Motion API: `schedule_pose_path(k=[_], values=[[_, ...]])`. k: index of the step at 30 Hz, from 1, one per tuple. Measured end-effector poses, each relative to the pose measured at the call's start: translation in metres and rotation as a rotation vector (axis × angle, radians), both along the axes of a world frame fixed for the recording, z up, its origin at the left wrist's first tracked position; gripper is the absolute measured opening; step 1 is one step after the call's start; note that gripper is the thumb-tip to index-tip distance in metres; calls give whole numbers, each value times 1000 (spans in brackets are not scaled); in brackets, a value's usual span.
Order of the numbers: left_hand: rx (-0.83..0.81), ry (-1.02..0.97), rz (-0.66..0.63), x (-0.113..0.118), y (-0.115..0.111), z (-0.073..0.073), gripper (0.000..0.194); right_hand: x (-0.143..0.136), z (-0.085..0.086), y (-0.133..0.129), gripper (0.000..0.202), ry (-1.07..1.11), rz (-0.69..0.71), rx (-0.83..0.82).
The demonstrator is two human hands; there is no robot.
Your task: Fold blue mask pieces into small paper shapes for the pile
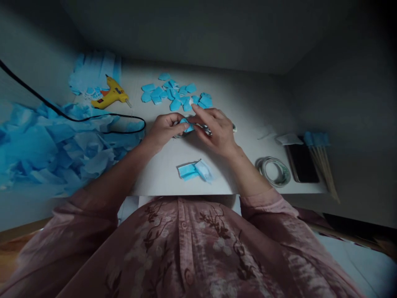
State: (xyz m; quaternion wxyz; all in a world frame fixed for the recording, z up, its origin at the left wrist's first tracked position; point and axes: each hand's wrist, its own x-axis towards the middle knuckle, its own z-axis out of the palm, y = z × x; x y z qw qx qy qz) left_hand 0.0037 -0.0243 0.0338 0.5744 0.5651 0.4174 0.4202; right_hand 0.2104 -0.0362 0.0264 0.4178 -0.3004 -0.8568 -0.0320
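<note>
Over the middle of the white table, my left hand (164, 130) pinches a small blue fabric piece (186, 125) between thumb and fingers. My right hand (215, 126) meets it from the other side, thumb and a finger closed at the piece's edge while the index finger stretches forward. Under both hands lies a round object, mostly hidden, and a metallic part shows beneath the right palm; I cannot make out either kind. Just beyond my fingers, several cut blue petal-shaped pieces (175, 93) are scattered. Nearer to me is a folded blue-and-white scrap (194, 170).
A yellow glue gun (112, 94) lies at back left beside stacked blue face masks (96, 74). A black cord (124, 116) crosses a heap of blue scraps (62, 145). At right are tape rolls (275, 171), a dark phone (302, 163) and blue-tipped sticks (322, 157).
</note>
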Motion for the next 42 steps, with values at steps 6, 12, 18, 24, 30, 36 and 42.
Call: schedule_pose_path(k=[6,12,18,24,30,36,42], values=[[4,-27,-13,0,0,-1,31,0,-1,-1,70,-3,-17,-29],[-21,-82,-21,0,1,-4,33,-2,0,-2,71,-11,-36,-50],[-7,-31,6,-1,1,-4,29,-2,-2,-1,71,0,-35,-9],[8,-8,9,-1,-1,-2,25,-3,-3,-1,60,-17,-49,-78],[39,32,37,0,0,0,21,-2,3,-2,52,294,57,-304],[43,46,76,1,1,1,19,3,0,10,51,593,24,-492],[48,92,80,0,-1,5,18,-4,4,7,50,716,25,-668]])
